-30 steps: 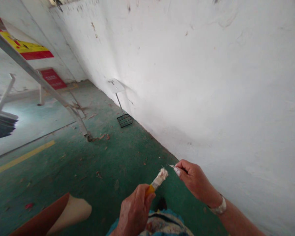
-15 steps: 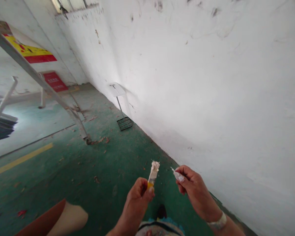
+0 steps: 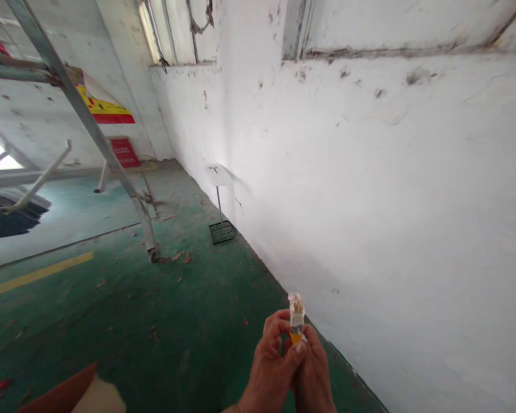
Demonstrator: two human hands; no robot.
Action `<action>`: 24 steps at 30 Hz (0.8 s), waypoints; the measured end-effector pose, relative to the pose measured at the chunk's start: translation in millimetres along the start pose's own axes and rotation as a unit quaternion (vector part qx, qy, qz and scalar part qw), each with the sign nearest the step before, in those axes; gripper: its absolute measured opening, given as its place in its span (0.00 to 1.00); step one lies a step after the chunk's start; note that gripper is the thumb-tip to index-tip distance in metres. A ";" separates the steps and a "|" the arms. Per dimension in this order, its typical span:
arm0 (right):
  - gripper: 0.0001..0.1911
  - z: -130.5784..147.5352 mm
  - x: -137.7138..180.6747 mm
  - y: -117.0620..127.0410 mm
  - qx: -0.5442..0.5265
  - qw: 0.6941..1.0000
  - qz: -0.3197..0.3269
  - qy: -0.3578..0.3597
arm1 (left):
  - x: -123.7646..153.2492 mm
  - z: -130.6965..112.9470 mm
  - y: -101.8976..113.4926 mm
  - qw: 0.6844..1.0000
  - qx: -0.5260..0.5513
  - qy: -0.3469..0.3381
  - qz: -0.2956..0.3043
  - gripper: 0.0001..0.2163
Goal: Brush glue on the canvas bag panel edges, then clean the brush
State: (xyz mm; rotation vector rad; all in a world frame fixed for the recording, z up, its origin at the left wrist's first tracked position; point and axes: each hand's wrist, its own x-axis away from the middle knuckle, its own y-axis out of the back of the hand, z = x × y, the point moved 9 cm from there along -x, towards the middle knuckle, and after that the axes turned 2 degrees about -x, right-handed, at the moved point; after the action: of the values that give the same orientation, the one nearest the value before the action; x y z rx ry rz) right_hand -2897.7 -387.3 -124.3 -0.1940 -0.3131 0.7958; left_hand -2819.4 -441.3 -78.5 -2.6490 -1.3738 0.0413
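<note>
A small paintbrush (image 3: 297, 312) with a yellow handle and a metal band stands upright in front of me, its bristles clumped with whitish material. My left hand (image 3: 273, 358) is closed around the handle, thumb across its front. Close against it, my right hand (image 3: 315, 367) is also closed, with its fingers at the right side of the handle and metal band. A small white bit shows by the right fingers. The left hand and the brush partly hide the right hand's grip.
On my right runs a stained white wall (image 3: 391, 218). A small stand with a white plate (image 3: 219, 175) leans near it. At left is a metal frame (image 3: 86, 115) on a wheel. A brown curled sheet (image 3: 69, 393) lies low left; debris dots the green floor (image 3: 189, 321).
My right hand has moved left to join the left hand at the brush. The left hand and brush have shifted right. The view has tilted up, showing more of the windows.
</note>
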 end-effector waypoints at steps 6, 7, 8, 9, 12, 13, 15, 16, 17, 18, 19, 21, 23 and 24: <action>0.14 34.8 5.6 20.8 0.123 0.987 -0.057 0.085 | 1.5 -58.9 29.2 0.976 -0.169 -0.133 -0.038 0.22; 0.15 39.4 7.5 21.8 0.134 0.985 -0.057 0.095 | 2.2 -72.0 33.5 0.968 -0.191 -0.158 -0.042 0.23; 0.15 42.5 9.4 23.1 0.145 0.982 -0.057 0.103 | 3.1 -84.5 34.8 0.959 -0.211 -0.184 -0.035 0.22; 0.16 44.2 11.0 24.7 0.158 0.980 -0.059 0.108 | 4.7 -95.9 33.1 0.950 -0.227 -0.212 -0.016 0.21; 0.17 41.5 13.6 32.0 0.194 0.972 -0.060 0.118 | 12.4 -118.3 21.5 0.925 -0.258 -0.276 0.048 0.13; 0.17 38.9 13.6 34.9 0.205 0.970 -0.057 0.121 | 15.4 -122.6 18.5 0.918 -0.263 -0.292 0.058 0.10; 0.16 33.7 12.9 40.4 0.229 0.964 -0.047 0.129 | 21.3 -128.5 15.1 0.906 -0.272 -0.320 0.058 0.05; 0.16 31.7 12.4 42.6 0.241 0.960 -0.040 0.134 | 23.9 -130.5 14.4 0.900 -0.278 -0.333 0.051 0.04; 0.16 30.6 12.1 44.7 0.253 0.957 -0.035 0.139 | 26.3 -132.0 13.9 0.893 -0.286 -0.345 0.045 0.02; 0.15 30.4 12.2 46.3 0.263 0.953 -0.031 0.145 | 28.4 -132.9 13.1 0.886 -0.296 -0.355 0.042 0.01; 0.15 31.3 12.5 47.5 0.272 0.950 -0.029 0.150 | 30.1 -132.9 12.0 0.879 -0.308 -0.362 0.043 0.01; 0.15 35.6 14.3 49.2 0.294 0.941 -0.031 0.162 | 32.8 -131.5 9.4 0.862 -0.344 -0.370 0.050 0.02; 0.15 42.4 17.1 49.7 0.327 0.927 -0.033 0.180 | 36.2 -127.8 4.0 0.831 -0.404 -0.376 0.069 0.03; 0.15 46.2 18.7 49.6 0.345 0.918 -0.033 0.193 | 37.4 -124.3 0.9 0.811 -0.444 -0.373 0.080 0.04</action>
State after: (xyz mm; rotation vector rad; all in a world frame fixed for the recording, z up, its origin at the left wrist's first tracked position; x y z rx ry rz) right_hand -2934.7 -337.2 -91.5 0.3247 0.3417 0.7387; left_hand -2785.0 -427.1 45.8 -3.7984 -1.6318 0.6963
